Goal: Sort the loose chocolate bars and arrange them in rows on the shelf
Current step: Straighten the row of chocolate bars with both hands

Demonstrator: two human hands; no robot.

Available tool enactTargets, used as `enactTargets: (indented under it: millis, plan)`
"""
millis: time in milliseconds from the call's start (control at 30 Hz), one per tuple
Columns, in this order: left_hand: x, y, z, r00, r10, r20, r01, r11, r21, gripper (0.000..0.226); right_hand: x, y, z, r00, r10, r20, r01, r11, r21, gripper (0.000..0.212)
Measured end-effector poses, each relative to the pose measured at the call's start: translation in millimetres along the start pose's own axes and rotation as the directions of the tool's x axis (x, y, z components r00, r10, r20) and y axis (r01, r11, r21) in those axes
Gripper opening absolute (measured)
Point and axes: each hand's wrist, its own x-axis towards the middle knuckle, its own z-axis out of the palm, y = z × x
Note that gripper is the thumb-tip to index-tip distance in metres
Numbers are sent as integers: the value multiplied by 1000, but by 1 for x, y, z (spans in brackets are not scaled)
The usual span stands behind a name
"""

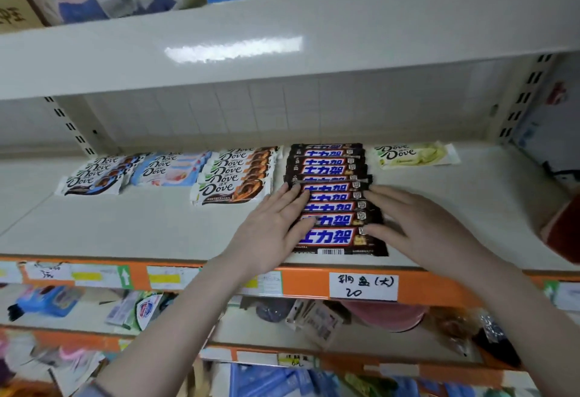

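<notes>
Both hands lay flat with straight fingers on the row of brown Snickers bars (pixel 332 189), left hand (pixel 276 224) covering the bars' left ends, right hand (pixel 417 224) their right ends. The row ran from the shelf (pixel 125 224) front edge toward the back. 3 Dove rows (pixel 169 170) lay left; 1 green Dove bar (pixel 414 154) sat near the back right. Lower-shelf goods were blurred.
</notes>
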Motion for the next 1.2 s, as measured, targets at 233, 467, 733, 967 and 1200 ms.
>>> enactTargets:
  millis: [233, 467, 733, 967, 1200]
  plan:
    - [29, -4, -2, 996, -14, 84, 10, 999, 46, 70, 37, 9, 3, 987, 77, 144, -80, 997, 17, 69]
    - [29, -7, -2, 999, 32, 14, -32, 999, 35, 68, 33, 9, 7, 993, 70, 98, -74, 997, 36, 63]
    - [38, -8, -6, 997, 14, 82, -15, 1000, 3, 73, 42, 7, 10, 981, 109, 162, -123, 989, 79, 93]
    - [43, -9, -8, 994, -9, 107, 7, 1000, 14, 73, 51, 8, 11, 978, 121, 167, -136, 987, 84, 92]
    - [47, -11, -7, 995, 0, 104, -3, 1000, 24, 73, 73, 9, 3, 993, 45, 106, -44, 999, -9, 75]
